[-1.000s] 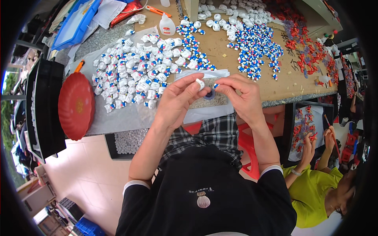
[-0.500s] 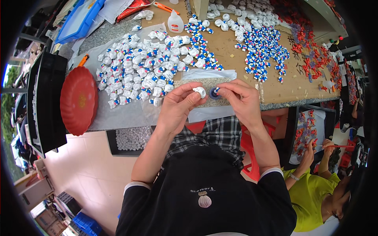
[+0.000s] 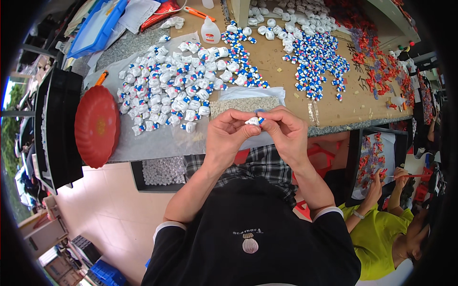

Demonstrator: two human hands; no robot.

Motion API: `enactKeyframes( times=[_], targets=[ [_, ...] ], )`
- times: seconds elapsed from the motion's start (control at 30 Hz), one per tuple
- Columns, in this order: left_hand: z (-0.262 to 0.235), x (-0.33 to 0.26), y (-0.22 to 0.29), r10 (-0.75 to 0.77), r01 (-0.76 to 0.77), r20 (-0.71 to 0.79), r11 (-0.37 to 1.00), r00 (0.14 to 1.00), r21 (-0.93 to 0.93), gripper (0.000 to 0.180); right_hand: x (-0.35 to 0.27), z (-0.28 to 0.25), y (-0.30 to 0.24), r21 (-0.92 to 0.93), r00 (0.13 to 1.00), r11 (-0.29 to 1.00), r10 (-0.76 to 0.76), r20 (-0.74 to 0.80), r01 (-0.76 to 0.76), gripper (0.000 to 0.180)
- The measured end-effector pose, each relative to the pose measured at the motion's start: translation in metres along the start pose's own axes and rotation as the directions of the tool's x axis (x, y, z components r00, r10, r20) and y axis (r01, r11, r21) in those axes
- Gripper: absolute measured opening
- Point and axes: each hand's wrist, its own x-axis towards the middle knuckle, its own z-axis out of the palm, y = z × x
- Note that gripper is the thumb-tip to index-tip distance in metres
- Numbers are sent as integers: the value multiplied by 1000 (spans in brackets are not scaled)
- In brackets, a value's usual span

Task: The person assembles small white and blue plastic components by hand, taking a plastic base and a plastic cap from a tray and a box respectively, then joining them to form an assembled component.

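My left hand (image 3: pixel 229 136) pinches a small white rounded piece (image 3: pixel 252 121) with dark markings. In the fingers of my right hand (image 3: pixel 286 136) is a small blue figure piece (image 3: pixel 260 120) with a touch of yellow, pressed against the white one. Both hands meet over the table's near edge. Just behind the fingertips a round blue cap-like dish (image 3: pixel 259 110) is mostly hidden. It sits by a speckled stone slab (image 3: pixel 238 104). To the left spreads a heap of white pieces joined to blue ones (image 3: pixel 167 88).
Loose blue figure pieces (image 3: pixel 317 59) lie at the back right, with white pieces (image 3: pixel 272 32) behind them. A glue bottle (image 3: pixel 210 31) stands at the back. A red scalloped plate (image 3: pixel 98 126) is at the left edge. A co-worker's hands (image 3: pixel 374 188) handle red parts at right.
My hands have come together, from apart on either side of the blue dish. The white piece and the blue figure piece now touch.
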Motion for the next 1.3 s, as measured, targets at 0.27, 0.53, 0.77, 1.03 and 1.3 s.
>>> enactKeyframes(
  times=[0.27, 0.53, 0.77, 1.03, 1.3],
  targets=[
    [-9, 3, 14, -27, 26, 4, 994, 1000, 109, 22, 10, 3, -3, 30, 994, 995, 92, 54, -94, 18],
    [-107, 29, 112, 785, -92, -133, 235, 605, 968, 24, 48, -77, -2, -533, 983, 846, -74, -168, -27, 19],
    [-136, 47, 124, 784, 190, 56, -218, 618, 957, 24, 52, -102, 2, -869, 976, 475, -217, 35, 137, 15],
    [14, 128, 42, 295, -282, 192, 301, 936, 911, 20, 50, -103, 23, -928, 945, 267, -267, 189, 261, 19],
    [60, 211, -39, 197, -356, 339, 59, 920, 933, 30, 42, -97, 16, -909, 911, 219, -302, 282, 354, 20]
  ],
)
